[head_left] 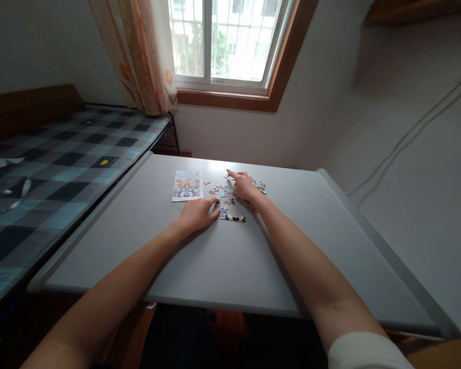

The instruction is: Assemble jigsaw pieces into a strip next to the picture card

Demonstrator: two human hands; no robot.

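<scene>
My left hand [198,213] rests on the table at the left edge of a partly joined strip of jigsaw puzzle [234,218]. Its thumb and forefinger are curled together around a small dark puzzle piece [217,203], partly hidden by the fingers. Farther back, my right hand [243,184] reaches over the loose puzzle pieces [223,195], its forefinger stretched out to a piece near the far side. Nothing shows in its grasp. A heap of puzzle pieces [259,185] lies just right of that hand, partly covered by it. The printed picture sheet [187,185] lies flat left of the pieces.
The pale grey table [200,266] has raised side edges. A bed [72,148] with a checked cover stands along the left, with crumpled clear plastic [7,192] on it. Behind the table are a window [230,46] and a curtain [142,56]. A cable [411,130] runs down the right wall.
</scene>
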